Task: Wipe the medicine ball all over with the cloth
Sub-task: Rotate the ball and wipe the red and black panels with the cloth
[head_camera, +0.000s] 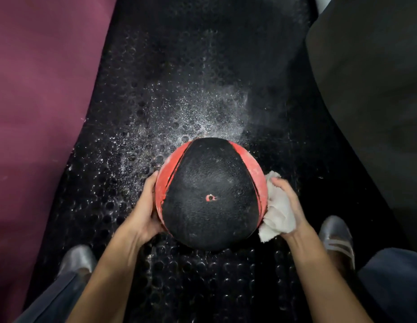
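Black studded floor mat (202, 66) fills the frame; the red-and-black medicine ball (211, 194) sits lower centre. Left hand (145, 210) cups its left side, fingers spread. Right hand (289, 206) presses the white cloth (277, 215) against its right side.

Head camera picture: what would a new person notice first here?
First, the red and black medicine ball in the middle, on the black studded mat. The left hand steadies its left side, and the right hand presses a white cloth against its right side. White speckles cover the mat beyond the ball.
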Available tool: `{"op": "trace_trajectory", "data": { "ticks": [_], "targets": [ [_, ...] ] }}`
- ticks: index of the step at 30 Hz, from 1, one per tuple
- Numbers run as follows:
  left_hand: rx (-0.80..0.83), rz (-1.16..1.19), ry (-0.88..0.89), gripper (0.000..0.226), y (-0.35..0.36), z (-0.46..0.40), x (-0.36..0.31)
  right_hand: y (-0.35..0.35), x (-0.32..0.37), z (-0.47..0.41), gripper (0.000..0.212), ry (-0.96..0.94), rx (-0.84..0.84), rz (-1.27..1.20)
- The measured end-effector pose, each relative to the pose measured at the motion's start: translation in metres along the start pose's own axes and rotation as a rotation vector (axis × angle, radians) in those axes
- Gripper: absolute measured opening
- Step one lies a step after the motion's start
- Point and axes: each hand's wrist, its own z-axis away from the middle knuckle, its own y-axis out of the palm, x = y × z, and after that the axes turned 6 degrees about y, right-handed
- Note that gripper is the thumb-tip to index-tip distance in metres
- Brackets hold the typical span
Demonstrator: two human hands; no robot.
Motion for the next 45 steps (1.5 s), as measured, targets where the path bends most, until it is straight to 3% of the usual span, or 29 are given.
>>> {"op": "trace_trajectory", "data": {
  "ticks": [3, 8, 10, 12, 15, 22, 26, 29, 30, 32, 35, 38, 42, 45],
  "targets": [
    [0.082, -0.032, 0.087, 0.062, 0.006, -0.003, -0.007, 0.004, -0.003, 0.023, 0.04, -0.109, -0.049, 0.042],
    [0.06, -0.377, 0.177, 0.056, 0.001, -0.017, -0.035, 0.001, -0.039, 0.041, 0.002, -0.264, -0.346, 0.291],
    [0.0, -0.498, 0.233, 0.051, 0.002, -0.01, -0.047, 0.014, -0.05, 0.053, 0.01, -0.377, -0.426, 0.444],
    [-0.049, -0.697, 0.404, 0.044, -0.005, 0.001, -0.053, 0.03, -0.06, 0.062, 0.012, -0.423, -0.459, 0.549],
    [0.029, -0.84, 0.593, 0.047, -0.012, 0.024, -0.056, 0.049, -0.069, 0.068, 0.019, -0.389, -0.489, 0.723],
    [0.26, -1.256, 0.515, 0.114, -0.004, 0.084, -0.06, 0.071, -0.051, 0.082, 0.041, -0.327, -0.463, 1.19],
    [0.148, -1.382, 0.546, 0.122, 0.003, 0.093, -0.045, 0.072, -0.027, 0.094, 0.042, -0.041, -0.29, 0.893],
    [0.056, -1.38, 0.59, 0.114, 0.004, 0.094, -0.034, 0.054, -0.01, 0.101, 0.073, 0.108, -0.238, 0.797],
    [0.038, -1.374, 0.61, 0.112, 0.004, 0.094, -0.031, 0.05, -0.006, 0.104, 0.063, 0.062, -0.278, 0.837],
    [0.019, -1.35, 0.633, 0.109, 0.003, 0.095, -0.026, 0.044, 0.004, 0.113, 0.019, -0.147, -0.43, 1.018],
    [-0.002, -1.319, 0.65, 0.108, 0.001, 0.096, -0.021, 0.053, 0.013, 0.122, 0.043, -0.451, -0.631, 1.205],
    [-0.013, -1.302, 0.659, 0.109, -0.003, 0.096, -0.018, 0.074, 0.007, 0.116, 0.046, -0.569, -0.532, 1.142],
    [-0.026, -1.306, 0.65, 0.11, -0.005, 0.095, -0.016, 0.099, -0.011, 0.089, 0.018, -0.625, -0.262, 0.989],
    [-0.036, -1.357, 0.638, 0.108, -0.005, 0.1, -0.016, 0.102, -0.033, 0.069, 0.048, -0.542, -0.188, 1.017]
  ]
}}
